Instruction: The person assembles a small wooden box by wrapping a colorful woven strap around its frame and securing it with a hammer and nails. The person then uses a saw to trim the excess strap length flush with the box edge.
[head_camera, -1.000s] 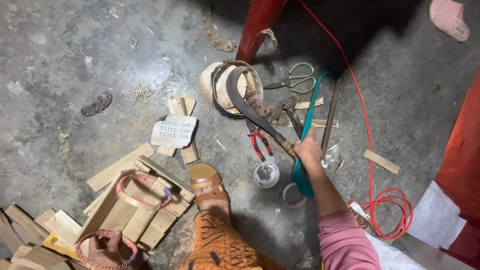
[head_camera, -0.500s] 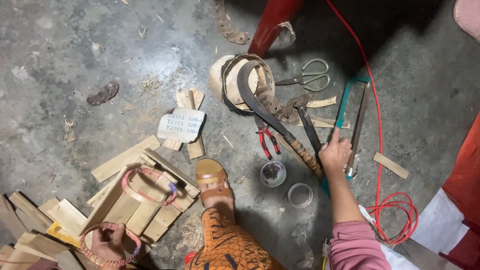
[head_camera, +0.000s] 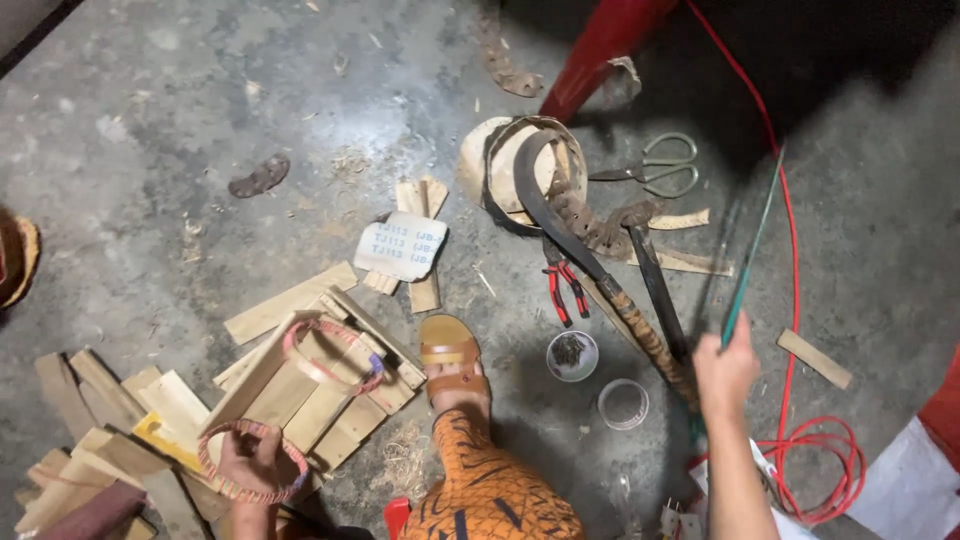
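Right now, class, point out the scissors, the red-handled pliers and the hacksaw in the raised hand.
scissors (head_camera: 655, 172), head view, on the crossing just before the loops.
red-handled pliers (head_camera: 562, 287), head view, on the red grips.
hacksaw (head_camera: 752, 250), head view, on its green frame.
right hand (head_camera: 727, 372), head view, on its back.

Left hand (head_camera: 248, 462) low at the left edge of view, fingers (head_camera: 268, 440) curled shut around what it holds, wrist running down out of frame. Right hand (head_camera: 727, 370) out to the right, arm bare, forearm rising from the bottom edge; fist closed, knuckles up, clamped on what it grips. Hands well apart, one each side of the bent knee
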